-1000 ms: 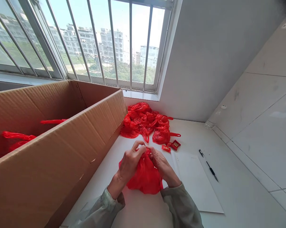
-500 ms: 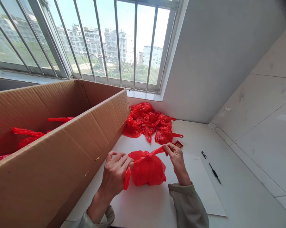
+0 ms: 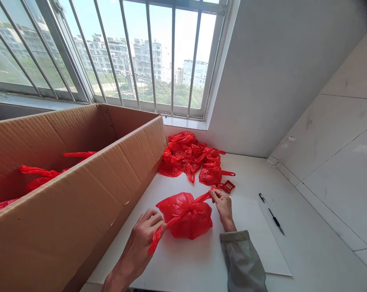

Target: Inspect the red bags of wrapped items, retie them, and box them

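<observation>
Ideally, the left hand and right hand, each gripping 1 twisted handle of the red bag, pull evenly and gently, as thin plastic could tear.

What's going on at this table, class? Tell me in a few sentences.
A person's left hand and right hand each grip a twisted end of a red plastic bag, which sits gathered at its top on the white table. Behind it lies a pile of red bags; more red plastic shows inside the cardboard box.
</observation>
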The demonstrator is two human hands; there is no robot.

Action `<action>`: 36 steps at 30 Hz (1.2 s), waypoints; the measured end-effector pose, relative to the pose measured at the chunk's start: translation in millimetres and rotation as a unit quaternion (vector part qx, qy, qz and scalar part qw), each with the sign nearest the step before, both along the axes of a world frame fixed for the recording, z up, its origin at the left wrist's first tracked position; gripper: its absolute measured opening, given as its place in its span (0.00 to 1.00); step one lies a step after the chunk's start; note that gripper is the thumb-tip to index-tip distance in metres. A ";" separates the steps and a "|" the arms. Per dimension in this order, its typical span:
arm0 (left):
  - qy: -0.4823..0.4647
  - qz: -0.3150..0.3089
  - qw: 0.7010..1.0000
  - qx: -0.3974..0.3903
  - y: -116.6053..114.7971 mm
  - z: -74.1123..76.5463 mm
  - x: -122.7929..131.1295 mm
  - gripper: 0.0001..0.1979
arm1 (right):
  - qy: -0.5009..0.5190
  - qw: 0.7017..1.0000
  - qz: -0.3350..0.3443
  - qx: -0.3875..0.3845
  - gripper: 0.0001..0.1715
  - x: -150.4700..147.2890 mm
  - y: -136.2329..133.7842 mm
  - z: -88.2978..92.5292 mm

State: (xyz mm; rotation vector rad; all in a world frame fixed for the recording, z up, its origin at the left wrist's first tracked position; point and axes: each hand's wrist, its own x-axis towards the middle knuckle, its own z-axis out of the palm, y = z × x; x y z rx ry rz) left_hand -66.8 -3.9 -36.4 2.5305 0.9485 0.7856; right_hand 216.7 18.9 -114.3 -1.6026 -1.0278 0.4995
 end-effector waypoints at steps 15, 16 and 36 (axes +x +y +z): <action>-0.272 0.032 0.905 -0.326 5.0 -0.9 72.0 0.21 | -0.009 0.998 -0.035 0.044 0.22 -54.5 -0.4 16.0; -0.278 0.055 0.902 -0.325 8.1 -5.1 70.1 0.20 | 0.003 0.998 -0.024 0.050 0.22 -52.4 -3.6 17.6; -0.203 0.021 0.951 -0.232 4.9 1.1 45.9 0.14 | -0.241 0.887 0.392 0.034 0.19 -69.7 -32.2 98.9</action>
